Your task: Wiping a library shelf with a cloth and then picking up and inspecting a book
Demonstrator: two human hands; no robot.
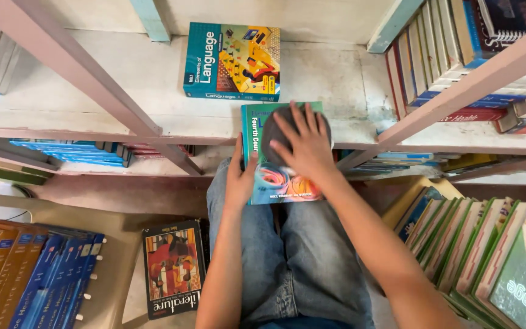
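Clearly, your green book rested half on the chalky white shelf, half on your jeans. Your right hand lay flat, fingers spread over a dark cloth; your left hand pinched its spine. A hard wipe could have tipped that glossy cover off, I judged. Beyond your fingertips lay a teal book.

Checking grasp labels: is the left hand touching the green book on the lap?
Touching. Head view: left hand grips the left edge of the green book, thumb on the cover.
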